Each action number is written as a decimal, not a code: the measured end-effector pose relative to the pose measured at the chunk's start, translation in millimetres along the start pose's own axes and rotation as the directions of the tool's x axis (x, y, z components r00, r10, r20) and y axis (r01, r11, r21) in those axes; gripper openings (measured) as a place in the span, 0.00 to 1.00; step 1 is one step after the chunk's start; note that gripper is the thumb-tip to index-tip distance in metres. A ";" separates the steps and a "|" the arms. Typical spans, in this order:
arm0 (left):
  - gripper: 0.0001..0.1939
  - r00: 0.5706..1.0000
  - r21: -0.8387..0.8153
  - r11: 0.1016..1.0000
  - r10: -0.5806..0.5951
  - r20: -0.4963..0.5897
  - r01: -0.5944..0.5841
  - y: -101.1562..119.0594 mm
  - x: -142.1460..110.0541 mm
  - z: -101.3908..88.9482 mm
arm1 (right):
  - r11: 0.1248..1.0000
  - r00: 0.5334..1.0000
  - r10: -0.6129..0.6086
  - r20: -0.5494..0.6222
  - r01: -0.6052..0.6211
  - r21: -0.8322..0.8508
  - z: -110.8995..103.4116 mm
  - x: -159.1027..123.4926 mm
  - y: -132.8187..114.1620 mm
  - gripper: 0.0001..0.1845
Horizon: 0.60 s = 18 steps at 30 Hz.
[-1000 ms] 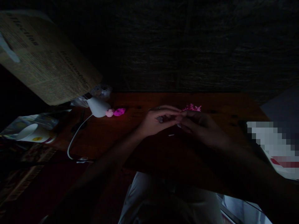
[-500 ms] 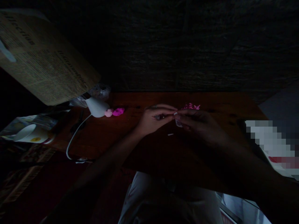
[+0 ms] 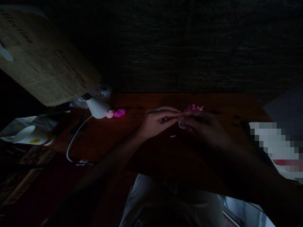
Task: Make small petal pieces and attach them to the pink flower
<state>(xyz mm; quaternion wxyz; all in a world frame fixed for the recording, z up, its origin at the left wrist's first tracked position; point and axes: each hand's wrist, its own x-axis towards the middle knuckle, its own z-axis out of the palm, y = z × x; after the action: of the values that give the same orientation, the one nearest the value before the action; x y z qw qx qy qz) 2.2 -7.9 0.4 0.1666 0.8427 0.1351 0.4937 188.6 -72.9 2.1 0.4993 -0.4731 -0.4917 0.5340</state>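
My left hand point(image 3: 157, 121) and my right hand point(image 3: 201, 123) meet fingertip to fingertip above the wooden table, both closed in a pinch. A small, pale, see-through piece point(image 3: 181, 125) sticks out below my right fingertips; it looks like thin plastic, though the dimness blurs it. What lies between my left fingertips is hidden. Nearer to me, a short white stick-like bit point(image 3: 173, 136) rests on the table. Just beyond my right hand is a heap of crinkled pink pieces point(image 3: 194, 107), partly covered by the fingers.
A lamp with a newsprint-patterned shade point(image 3: 54, 60) and white base point(image 3: 97, 108) stands at the left, its white cord point(image 3: 69, 146) curving forward. Beside the base sit a pale pink lump point(image 3: 110, 113) and a magenta lump point(image 3: 120, 113). A paper cup point(image 3: 33, 135) lies at the far left.
A small white bit that showed between the fingertips is now mostly covered by them. Both hands have stayed nearly in place, with slight finger movement.
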 end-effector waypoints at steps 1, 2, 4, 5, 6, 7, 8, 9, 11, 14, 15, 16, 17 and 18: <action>0.05 1.000 -0.013 1.000 -0.005 -0.004 0.004 0.0 -0.1 0.2 | 1.000 1.000 -0.002 0.000 0.002 0.000 0.0 0.0 0.2 0.17; 0.05 1.000 -0.023 1.000 -0.010 -0.005 0.010 0.0 -0.2 0.5 | 1.000 1.000 -0.005 -0.001 0.005 0.001 -0.1 0.0 0.2 0.17; 0.05 1.000 -0.029 0.999 -0.019 -0.006 0.019 -0.2 -0.8 1.0 | 1.000 1.000 -0.009 0.002 0.009 -0.008 -0.3 -0.3 -0.5 0.16; 0.05 1.000 -0.028 0.999 -0.019 -0.006 0.018 -0.3 -1.0 1.1 | 1.000 1.000 -0.014 0.004 0.014 -0.016 -0.4 -0.6 -1.3 0.16; 0.05 1.000 -0.028 0.999 -0.015 -0.007 0.014 -0.4 -1.2 1.2 | 0.999 1.000 -0.020 0.008 0.021 -0.027 -0.4 -1.0 -2.4 0.16; 0.05 1.000 -0.027 1.000 -0.009 -0.008 0.009 -0.6 -1.4 1.1 | 0.999 1.000 -0.030 0.010 0.030 -0.040 -0.4 -1.4 -3.6 0.16; 0.05 1.000 -0.024 1.000 -0.004 -0.006 0.004 -0.7 -1.5 1.0 | 0.998 0.999 -0.038 0.014 0.039 -0.054 -0.4 -1.7 -4.7 0.17; 0.05 1.000 -0.020 1.000 -0.001 -0.002 0.001 -0.8 -1.5 0.8 | 0.997 0.999 -0.044 0.020 0.045 -0.069 -0.5 -2.1 -5.7 0.17; 0.06 1.000 -0.016 1.000 0.003 0.009 -0.003 -1.3 -1.5 0.6 | 0.994 0.998 -0.047 0.030 0.050 -0.093 -0.4 -2.4 -6.8 0.17; 0.08 1.000 -0.035 0.999 0.011 0.018 -0.010 -2.5 -1.9 0.9 | 0.994 0.998 -0.044 0.034 0.048 -0.101 0.1 -2.5 -7.5 0.17; 0.09 1.000 -0.047 0.999 0.011 0.019 -0.010 -3.0 -2.1 1.2 | 0.995 0.999 -0.041 0.031 0.044 -0.095 0.4 -2.4 -7.7 0.18; 0.09 1.000 -0.058 0.998 0.009 0.020 -0.008 -3.5 -2.4 1.6 | 0.996 0.999 -0.036 0.028 0.039 -0.085 0.6 -2.2 -8.0 0.18; 0.10 1.000 -0.068 0.998 0.003 0.022 -0.002 -4.0 -2.8 1.9 | 0.997 0.999 -0.031 0.026 0.033 -0.074 0.8 -1.9 -8.1 0.18; 0.10 1.000 -0.076 0.997 -0.007 0.024 0.009 -4.3 -3.0 2.2 | 0.998 0.999 -0.026 0.026 0.028 -0.058 0.8 -1.5 -8.0 0.18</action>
<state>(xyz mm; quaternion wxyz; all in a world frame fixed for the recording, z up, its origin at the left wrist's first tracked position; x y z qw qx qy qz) 2.4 -5.5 -4.8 0.2023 0.8409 0.1176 0.4879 188.4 -74.3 10.2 0.4862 -0.4739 -0.5198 0.5185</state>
